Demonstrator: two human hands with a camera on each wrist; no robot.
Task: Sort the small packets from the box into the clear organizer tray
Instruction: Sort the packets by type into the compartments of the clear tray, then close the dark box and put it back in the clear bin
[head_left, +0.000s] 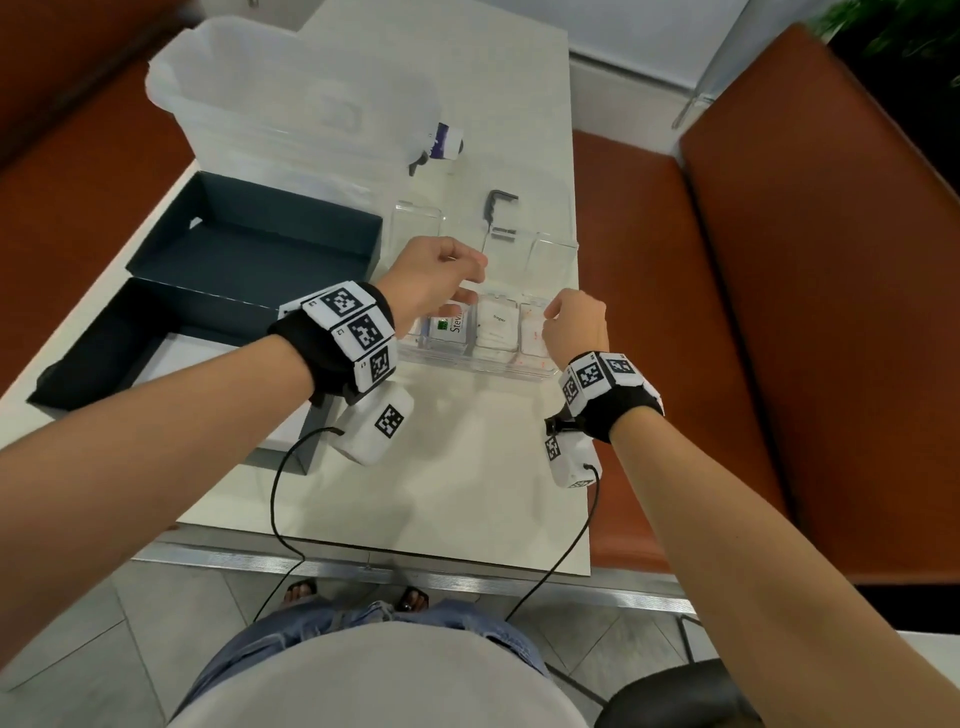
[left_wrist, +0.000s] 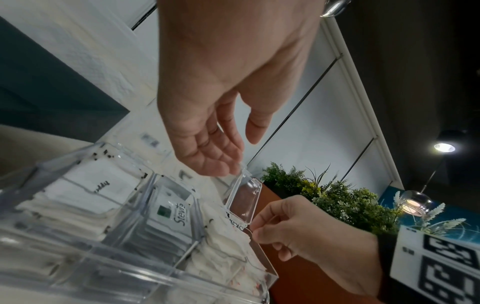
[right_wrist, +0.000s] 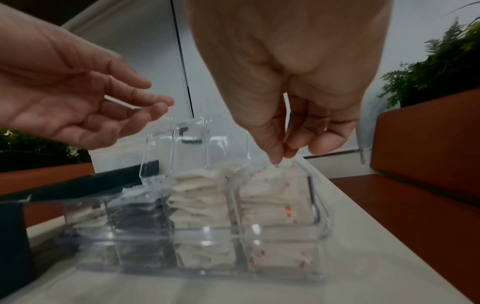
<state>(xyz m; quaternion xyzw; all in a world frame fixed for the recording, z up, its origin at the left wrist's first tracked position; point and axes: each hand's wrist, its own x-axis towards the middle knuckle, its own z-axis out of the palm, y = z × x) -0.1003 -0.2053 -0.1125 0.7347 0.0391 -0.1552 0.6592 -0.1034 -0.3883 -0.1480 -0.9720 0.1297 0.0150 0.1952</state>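
I see the clear organizer tray (head_left: 470, 364) as glossy transparent plastic with shiny hinged lids (left_wrist: 244, 197), its packets (right_wrist: 200, 189) matt crinkled paper, while left of the tray the dark box (head_left: 249, 234) looks like matt card on the smooth, faintly glossy cream tabletop (head_left: 441, 493).

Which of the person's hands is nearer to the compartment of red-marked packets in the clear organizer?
Right. The right hand hangs directly over the red-marked packets, fingertips pinched just above the stack. The left hand hovers off to the left, nearer the raised clear lids.
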